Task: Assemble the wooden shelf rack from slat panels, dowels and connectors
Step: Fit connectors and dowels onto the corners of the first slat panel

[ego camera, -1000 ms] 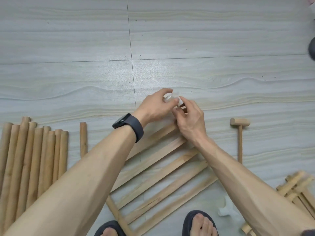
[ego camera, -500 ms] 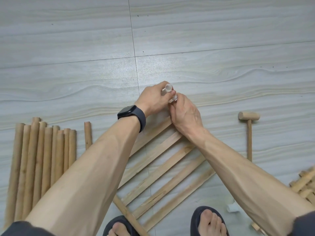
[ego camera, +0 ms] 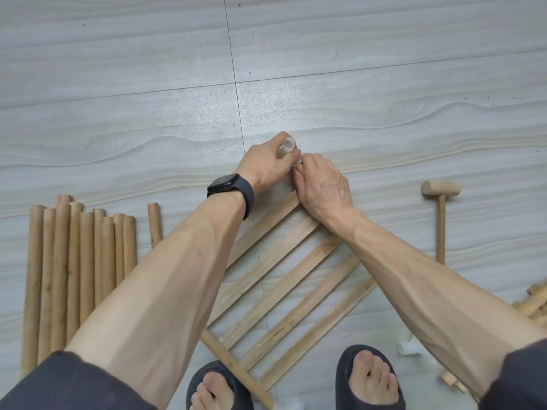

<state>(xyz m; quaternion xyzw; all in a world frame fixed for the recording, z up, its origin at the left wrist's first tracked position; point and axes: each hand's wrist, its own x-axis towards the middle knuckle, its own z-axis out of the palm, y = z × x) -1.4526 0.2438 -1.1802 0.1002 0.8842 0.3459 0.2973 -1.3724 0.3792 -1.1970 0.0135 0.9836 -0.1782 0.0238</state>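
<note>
A: What can't we see?
B: The far corner of the slat panel (ego camera: 284, 279). Both hands cover it, so the joint w/ the connector (ego camera: 287, 147) is hidden. We only get its open white tube end poking up btwn the hands.
A: Fingers?
B: The left hand (ego camera: 266, 164), the one w/ the watch (ego camera: 233, 190), has its fingers curled round the tube. The right hand (ego camera: 322, 184) curls in too, tips pinching a white bit lower down. We can't tell how much it grips.
A: Cut off?
B: The forearms hide a lot of the panel. The wood pile (ego camera: 532, 303) at the right edge is cropped, so we can't make it out. The small white pieces (ego camera: 408, 349) by the right arm are partly hidden.
A: The panel itself?
B: Pale wood, five flat parallel slats lying diagonal on the floor (ego camera: 118, 84). A round rail crosses the near ends, beside a slipper (ego camera: 192, 389).
A: Rest?
B: Dowels (ego camera: 80, 261) in a row at left, a single dowel (ego camera: 154, 223) just beside them, and a mallet (ego camera: 441, 202) at right, well apart.
</note>
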